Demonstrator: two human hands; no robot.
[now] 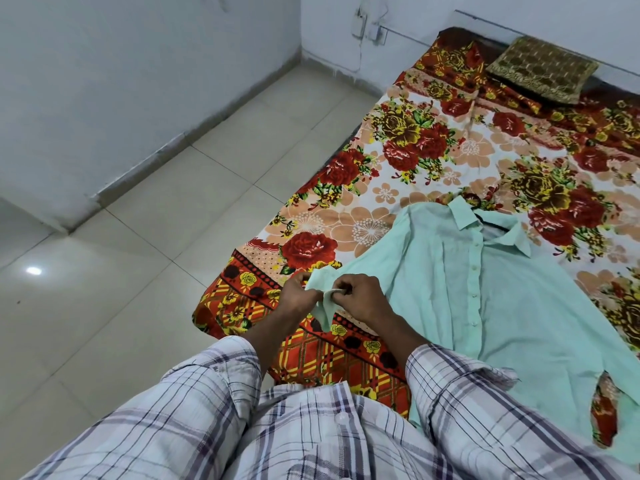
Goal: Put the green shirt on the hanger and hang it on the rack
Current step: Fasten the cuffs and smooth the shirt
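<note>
A pale green shirt lies flat and buttoned on a floral bed sheet, collar toward the far end. Its left sleeve reaches to the mattress edge, where both my hands meet at the cuff. My left hand pinches the cuff from the left. My right hand pinches the same cuff from the right, fingers closed on the fabric. No hanger or rack is in view.
A low mattress with the red and orange flowered sheet fills the right side. A brown patterned cushion rests at its far end. Pale floor tiles stretch to the left, bounded by a white wall with a socket and cables.
</note>
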